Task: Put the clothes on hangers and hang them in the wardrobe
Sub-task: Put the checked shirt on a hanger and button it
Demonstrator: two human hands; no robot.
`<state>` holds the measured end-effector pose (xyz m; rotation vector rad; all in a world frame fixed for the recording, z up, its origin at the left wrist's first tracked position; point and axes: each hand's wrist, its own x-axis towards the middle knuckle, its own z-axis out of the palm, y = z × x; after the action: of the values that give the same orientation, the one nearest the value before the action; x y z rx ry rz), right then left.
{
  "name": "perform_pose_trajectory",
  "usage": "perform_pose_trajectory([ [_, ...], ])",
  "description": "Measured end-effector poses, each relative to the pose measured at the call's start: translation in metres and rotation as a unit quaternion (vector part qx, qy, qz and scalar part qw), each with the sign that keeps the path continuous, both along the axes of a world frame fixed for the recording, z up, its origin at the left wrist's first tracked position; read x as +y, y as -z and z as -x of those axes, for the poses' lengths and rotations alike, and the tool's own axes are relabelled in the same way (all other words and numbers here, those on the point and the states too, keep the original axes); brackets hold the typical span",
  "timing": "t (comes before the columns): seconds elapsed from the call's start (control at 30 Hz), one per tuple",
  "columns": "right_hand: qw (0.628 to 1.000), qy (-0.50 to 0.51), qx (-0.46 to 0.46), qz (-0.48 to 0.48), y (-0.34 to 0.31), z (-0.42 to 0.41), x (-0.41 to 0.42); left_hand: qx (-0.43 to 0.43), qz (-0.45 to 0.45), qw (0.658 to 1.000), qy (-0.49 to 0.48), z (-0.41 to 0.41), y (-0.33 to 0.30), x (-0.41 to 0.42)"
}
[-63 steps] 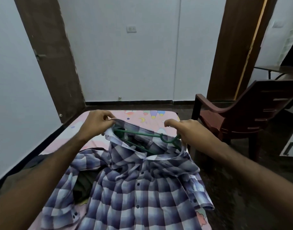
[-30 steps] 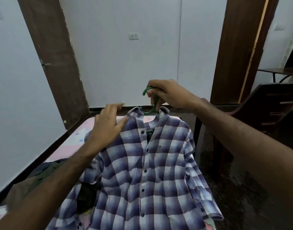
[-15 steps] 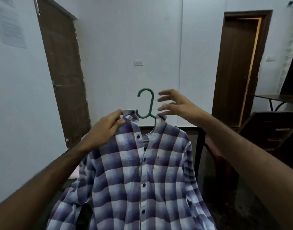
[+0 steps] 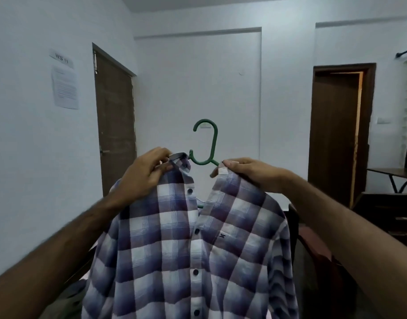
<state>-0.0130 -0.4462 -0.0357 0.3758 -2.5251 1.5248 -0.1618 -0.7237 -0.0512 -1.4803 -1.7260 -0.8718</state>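
A blue-and-white checked shirt (image 4: 186,249) hangs upright in front of me on a green hanger (image 4: 208,143); only the hook and neck of the hanger show above the collar. My left hand (image 4: 143,174) pinches the left collar and shoulder of the shirt. My right hand (image 4: 250,174) grips the right collar and shoulder. The top button is undone and the collar is spread apart. No wardrobe is in view.
A closed brown door (image 4: 116,116) is in the left wall, with papers (image 4: 65,89) taped beside it. An open brown doorway (image 4: 340,130) is at the right, a dark chair (image 4: 382,217) and a table (image 4: 396,172) past it. Dark clothes (image 4: 71,298) lie at lower left.
The shirt was lifted off the bed onto the hanger and raised upright. My right hand let go of the hook and took the right collar; the view tilted up.
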Motion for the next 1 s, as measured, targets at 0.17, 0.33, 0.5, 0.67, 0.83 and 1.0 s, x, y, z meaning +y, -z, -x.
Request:
perform_pose_trajectory([
  [0.17,0.962,0.185,0.185,-0.084,-0.008,-0.01,-0.008,-0.004,0.014,0.999,-0.048,0.001,0.001,-0.016],
  [0.33,0.886,0.185,0.399,-0.148,-0.022,-0.033,-0.028,-0.005,-0.015,0.996,-0.091,0.0,-0.002,-0.018],
  [0.5,0.876,0.016,0.247,-0.415,-0.025,-0.058,-0.055,-0.002,-0.067,0.995,-0.067,-0.011,-0.009,-0.012],
  [0.67,0.908,0.201,0.315,-0.189,-0.037,-0.057,-0.031,-0.002,-0.096,0.995,-0.019,-0.019,-0.019,-0.019],
  [0.83,0.971,0.113,0.078,-0.195,-0.046,-0.046,-0.028,0.025,-0.102,0.994,-0.016,-0.03,-0.028,-0.019],
  [1.0,0.924,0.178,0.206,-0.267,-0.05,-0.029,-0.038,0.059,-0.15,0.986,-0.044,-0.031,-0.031,-0.019],
])
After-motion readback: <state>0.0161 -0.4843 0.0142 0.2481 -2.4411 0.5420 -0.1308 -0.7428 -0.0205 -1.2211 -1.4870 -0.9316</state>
